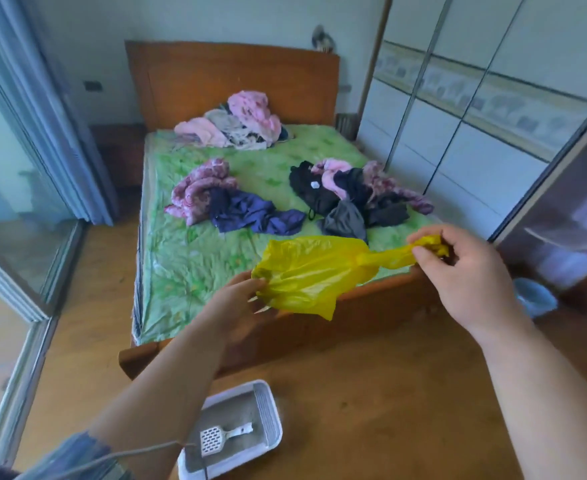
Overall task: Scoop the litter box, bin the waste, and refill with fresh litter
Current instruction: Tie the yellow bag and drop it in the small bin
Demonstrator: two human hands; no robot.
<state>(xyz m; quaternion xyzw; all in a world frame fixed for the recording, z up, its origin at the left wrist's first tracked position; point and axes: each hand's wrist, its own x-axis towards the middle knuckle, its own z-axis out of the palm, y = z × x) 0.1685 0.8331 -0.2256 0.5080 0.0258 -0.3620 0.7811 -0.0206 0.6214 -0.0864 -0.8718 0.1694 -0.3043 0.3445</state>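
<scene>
A yellow plastic bag [311, 271] hangs stretched in the air between both my hands, above the foot of the bed. My left hand [235, 303] pinches its lower left edge. My right hand [465, 268] grips the twisted, bunched end at the right. Below, on the wooden floor, sits a white litter box [273, 410] holding grey litter. A white slotted scoop [217, 436] lies flat on the litter inside it. My left forearm hides part of the box's left side.
A wooden bed [320, 327] with a green sheet and piles of clothes [351, 195] stands straight ahead. White wardrobe doors [465, 140] line the right. A pale blue bin [534, 296] sits by a dark cabinet at right. Glass sliding doors [18, 216] are on the left.
</scene>
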